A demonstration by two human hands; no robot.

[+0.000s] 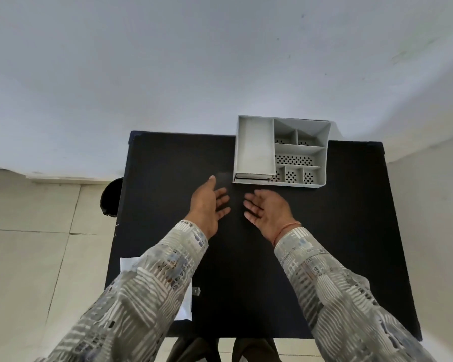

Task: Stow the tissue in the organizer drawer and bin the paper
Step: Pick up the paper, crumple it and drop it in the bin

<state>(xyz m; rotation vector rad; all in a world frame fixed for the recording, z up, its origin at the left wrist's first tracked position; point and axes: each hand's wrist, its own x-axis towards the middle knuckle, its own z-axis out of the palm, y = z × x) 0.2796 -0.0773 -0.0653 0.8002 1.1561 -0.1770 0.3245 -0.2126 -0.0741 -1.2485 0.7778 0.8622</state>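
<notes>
A white sheet (186, 304), either the tissue or the paper and not clear which, is lying at the near left corner of the black table (246, 283), mostly hidden under the person's left sleeve (147, 291); only its upper left corner and its right edge are showing. A small grey clip-like bit (196, 291), too small to make out, is sitting just beside the sheet's right edge. At the far right of the table a grey organizer (281, 150) is standing against the pale wall (168, 61), with a long plain tray section on its left, several small perforated compartments on its right, and a drawer front (251, 176) showing at its near left edge, looking pushed in. Both hands are hovering over the middle of the table, just in front of the organizer and apart from it. The left hand (207, 205) is holding nothing, its fingers loosely spread and its thumb pointing toward the organizer. The right hand (268, 211) is likewise holding nothing, palm turned inward, fingers loosely spread and slightly curled, with a thin orange thread (285, 229) around the wrist. The two sets of fingertips are facing each other with a small gap between them. A dark round bin (113, 197) is peeking out on the tiled floor (37, 244) beside the table's left edge.
</notes>
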